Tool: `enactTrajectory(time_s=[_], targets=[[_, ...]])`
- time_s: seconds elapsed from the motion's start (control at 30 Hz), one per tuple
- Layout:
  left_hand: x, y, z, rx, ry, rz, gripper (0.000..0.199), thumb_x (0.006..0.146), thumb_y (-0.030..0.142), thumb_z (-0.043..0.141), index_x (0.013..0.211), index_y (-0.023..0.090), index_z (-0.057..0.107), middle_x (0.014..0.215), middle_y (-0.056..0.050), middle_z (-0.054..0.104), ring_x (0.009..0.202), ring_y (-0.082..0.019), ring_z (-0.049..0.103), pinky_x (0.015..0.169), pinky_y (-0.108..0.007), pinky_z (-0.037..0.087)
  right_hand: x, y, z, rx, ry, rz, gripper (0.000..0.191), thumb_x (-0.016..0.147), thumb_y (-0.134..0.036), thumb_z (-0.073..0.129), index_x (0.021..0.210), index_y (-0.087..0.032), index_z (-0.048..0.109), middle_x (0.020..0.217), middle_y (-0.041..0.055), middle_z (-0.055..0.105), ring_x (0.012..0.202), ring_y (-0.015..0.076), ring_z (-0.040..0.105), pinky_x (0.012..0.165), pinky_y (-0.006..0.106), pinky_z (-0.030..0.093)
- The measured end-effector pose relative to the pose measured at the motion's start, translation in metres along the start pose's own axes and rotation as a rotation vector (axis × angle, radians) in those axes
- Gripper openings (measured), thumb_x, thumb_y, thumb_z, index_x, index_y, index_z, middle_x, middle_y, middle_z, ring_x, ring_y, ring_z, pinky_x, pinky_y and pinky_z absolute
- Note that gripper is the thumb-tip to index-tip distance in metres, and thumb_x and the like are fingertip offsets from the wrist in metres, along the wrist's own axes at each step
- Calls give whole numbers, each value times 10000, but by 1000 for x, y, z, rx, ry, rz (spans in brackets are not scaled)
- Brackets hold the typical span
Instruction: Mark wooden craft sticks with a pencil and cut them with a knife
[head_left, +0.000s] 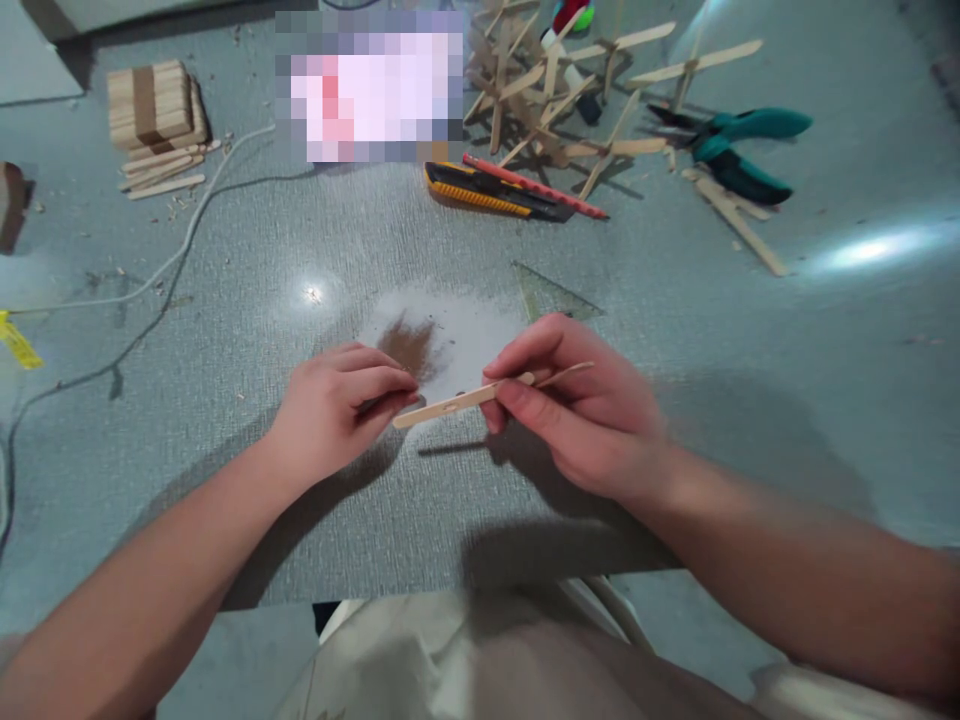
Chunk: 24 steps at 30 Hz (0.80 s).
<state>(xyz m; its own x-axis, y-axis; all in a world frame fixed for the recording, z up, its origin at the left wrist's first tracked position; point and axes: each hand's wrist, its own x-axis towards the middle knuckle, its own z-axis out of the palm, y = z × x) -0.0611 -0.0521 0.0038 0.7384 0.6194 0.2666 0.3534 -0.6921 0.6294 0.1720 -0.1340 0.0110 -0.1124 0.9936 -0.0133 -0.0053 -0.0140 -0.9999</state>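
Note:
My right hand (581,405) pinches a wooden craft stick (465,400) between thumb and fingers, held above the table. The stick has a small hole or mark near its middle and points left. A second thin stick (568,374) pokes out to the right from the same grip, seen nearly edge-on. My left hand (341,400) is closed in a pinch beside the left end of the craft stick. Whether its fingertips hold anything small or touch the stick, I cannot tell. Beneath the hands lies a whitish patch (480,335) with a brown smear (409,345).
Beyond the hands lie a yellow-black utility knife (480,190), a red pencil (536,185) and a clear set square (555,295). Crossed sticks (540,100) are piled behind. Teal-handled pliers (739,150) lie right; a bundle of sticks (154,105) and a cable (187,240) left.

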Motion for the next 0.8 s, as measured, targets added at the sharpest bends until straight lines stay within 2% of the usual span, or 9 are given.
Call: enactTrajectory(time_s=[0.1, 0.13, 0.23, 0.3, 0.37, 0.43, 0.6, 0.8], targets=[[-1, 2, 1, -18, 55, -14, 147, 998, 199, 623, 999, 249, 761, 1177, -74, 762, 998, -186, 746, 812, -343, 613, 0, 2, 0, 16, -4, -24, 105, 1027, -385, 646, 1006, -292, 603, 713, -38, 640, 611, 141, 610, 535, 294, 484], [-2, 3, 1, -41, 75, -53, 161, 1000, 178, 614, 1022, 246, 758, 1156, -67, 767, 971, -172, 750, 794, -322, 612, 0, 2, 0, 22, -8, -27, 96, 1028, -372, 646, 1003, -290, 603, 715, -40, 642, 617, 138, 614, 543, 288, 489], [-4, 10, 2, -205, 121, -196, 146, 1003, 191, 625, 1081, 241, 737, 920, -10, 795, 792, -136, 755, 706, -274, 610, 0, 1, 1, 6, -20, -23, 86, 1029, -349, 637, 996, -279, 601, 714, -43, 643, 616, 132, 619, 548, 281, 491], [-4, 16, 2, -362, 126, -244, 130, 992, 238, 653, 1100, 231, 725, 923, -17, 806, 783, -146, 768, 707, -280, 635, 1, 0, 1, -47, -27, -24, 78, 1029, -333, 625, 994, -269, 598, 710, -40, 645, 612, 135, 621, 550, 286, 489], [-3, 21, 3, -460, 89, -237, 145, 962, 243, 687, 1102, 222, 719, 995, -37, 813, 819, -158, 779, 737, -292, 661, 1, 0, 3, -116, -38, -35, 52, 1020, -303, 617, 998, -262, 594, 705, -36, 650, 608, 139, 623, 549, 289, 485], [-3, 26, 5, -446, 60, -201, 159, 923, 211, 722, 1081, 224, 719, 981, -27, 814, 792, -145, 773, 722, -275, 662, 1, 0, 4, -175, -58, -56, 23, 1008, -268, 607, 1001, -258, 589, 702, -36, 653, 597, 136, 621, 538, 281, 478], [-7, 29, 7, -229, 122, -61, 92, 938, 195, 712, 990, 261, 751, 958, -6, 825, 792, -141, 782, 702, -273, 655, 1, 1, 7, -292, -76, -94, 11, 1000, -249, 586, 995, -243, 594, 667, -48, 625, 541, 108, 573, 489, 252, 411], [-8, 26, 6, -254, 12, -88, 102, 945, 222, 720, 965, 301, 782, 926, 12, 834, 762, -164, 800, 625, -281, 639, 3, 1, 8, -370, -123, -95, 42, 975, -218, 569, 959, -223, 607, 658, -52, 615, 534, 100, 555, 511, 247, 394]])
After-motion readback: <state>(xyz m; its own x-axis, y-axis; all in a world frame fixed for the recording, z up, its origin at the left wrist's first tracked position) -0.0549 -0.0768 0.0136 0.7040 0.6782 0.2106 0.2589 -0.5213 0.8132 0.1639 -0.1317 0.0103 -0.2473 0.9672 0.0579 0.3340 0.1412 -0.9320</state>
